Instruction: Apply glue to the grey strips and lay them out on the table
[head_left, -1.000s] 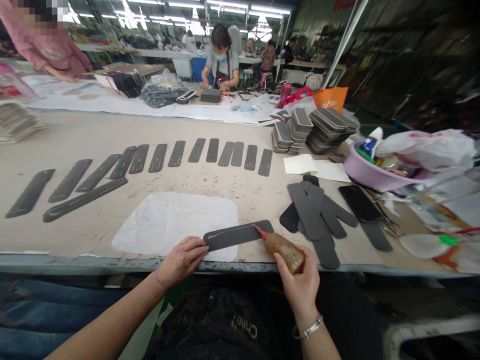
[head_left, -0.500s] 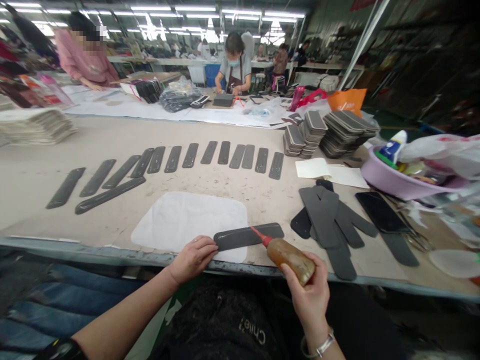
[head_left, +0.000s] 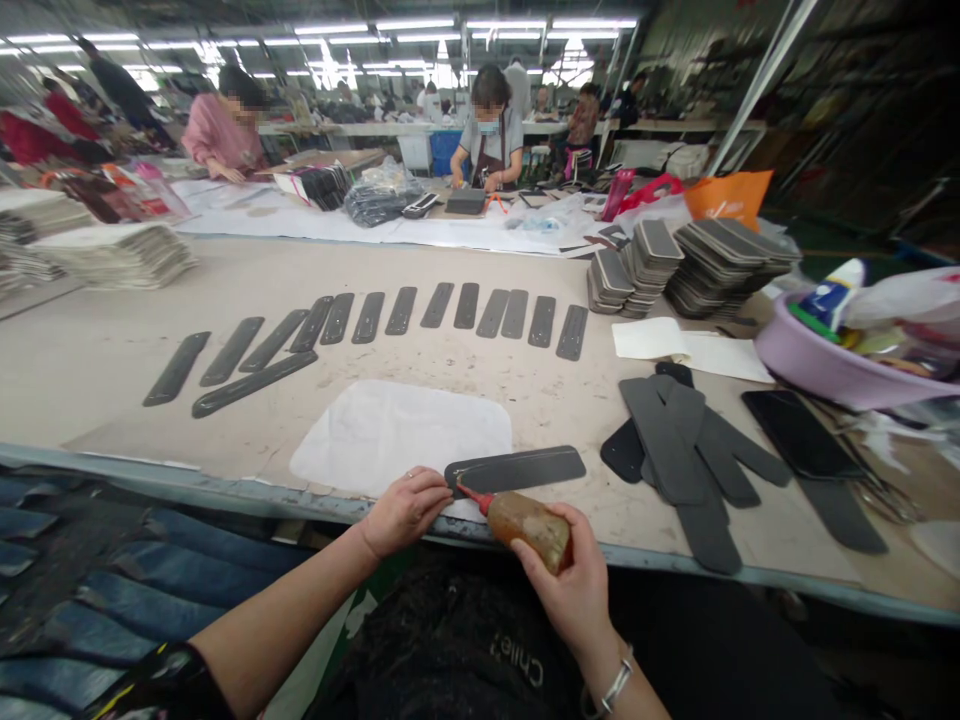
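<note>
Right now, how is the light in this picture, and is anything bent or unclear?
Head view: ceiling tube lights blow out white; the beige table's front edge bows from lens distortion; the right background is dark; the amber squeeze bottle and dark grey strip look sharp.

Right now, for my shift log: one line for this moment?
left hand steadies dark strip | right hand holds glue bottle, nozzle at strip's left end

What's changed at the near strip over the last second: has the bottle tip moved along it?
Yes. The right hand has drawn the glue bottle leftward along the dark strip: its red nozzle sat near the strip's right end a second ago and now meets the left end, beside the left hand. The left hand still presses that end down, and the right still grips the bottle. The strip stays on the white cloth.
</note>
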